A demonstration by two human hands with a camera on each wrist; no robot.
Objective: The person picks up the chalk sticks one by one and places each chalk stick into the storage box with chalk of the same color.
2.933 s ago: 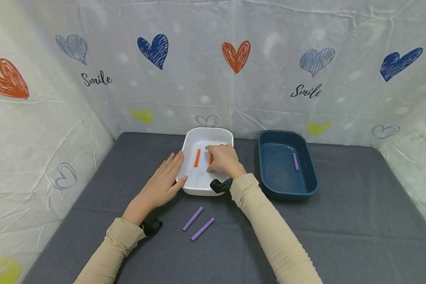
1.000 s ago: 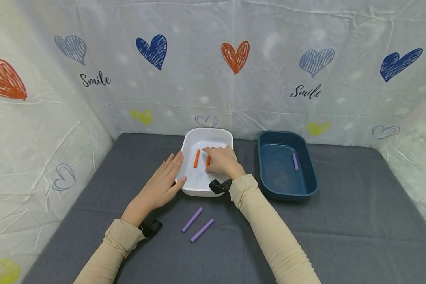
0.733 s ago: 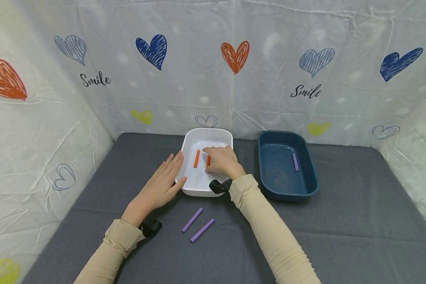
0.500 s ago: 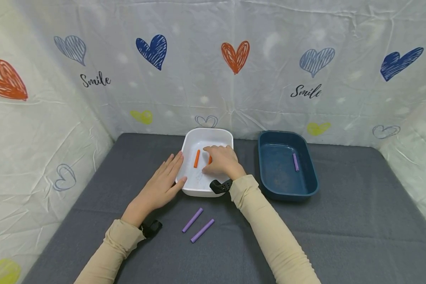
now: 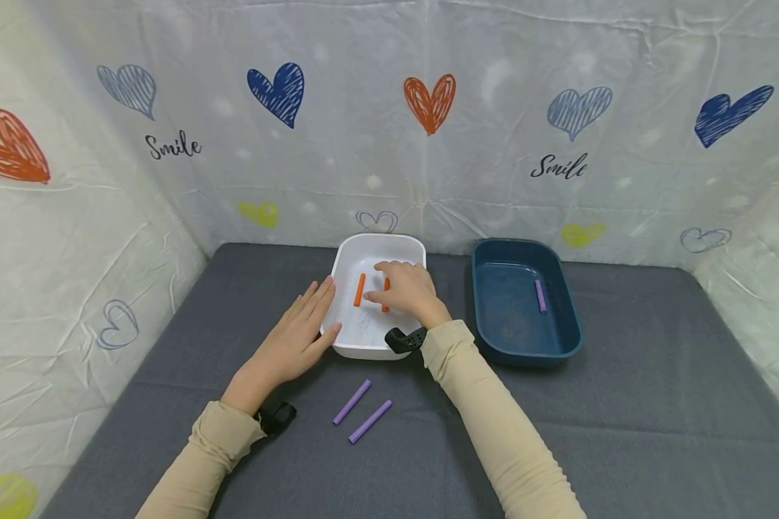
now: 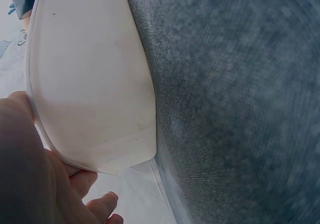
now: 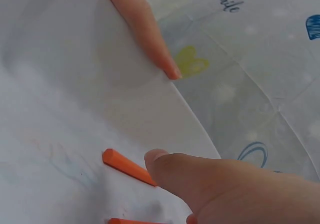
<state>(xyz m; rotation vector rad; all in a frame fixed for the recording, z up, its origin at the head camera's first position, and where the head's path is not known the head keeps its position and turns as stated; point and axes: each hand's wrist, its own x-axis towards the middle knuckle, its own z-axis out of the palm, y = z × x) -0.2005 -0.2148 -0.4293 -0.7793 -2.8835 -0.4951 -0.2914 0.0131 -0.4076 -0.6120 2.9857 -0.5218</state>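
Observation:
My left hand (image 5: 292, 339) lies against the left rim of the white tray (image 5: 368, 350), its fingers straight. The left wrist view shows the tray's outer wall (image 6: 90, 78) beside that hand. Over the tray is my right hand (image 5: 412, 292), thumb and fingers spread apart, holding nothing. One orange stick, seemingly chalk (image 5: 386, 295), lies on the tray bottom under it, partly covered. Left of that lies another orange chalk stick (image 5: 360, 290); in the right wrist view my thumb (image 7: 185, 176) overlaps the end of an orange chalk stick (image 7: 127, 168).
A dark blue tray (image 5: 526, 355) stands to the right with a purple stick (image 5: 541, 296) in it. Two more purple sticks, one (image 5: 352, 401) beside the other (image 5: 370, 422), lie on the grey cloth in front. A printed curtain (image 5: 428, 166) hangs behind.
My right hand has let go of the orange chalk stick after shifting it slightly; thumb and fingers have spread, the thumb moving left. The left hand stays on the rim.

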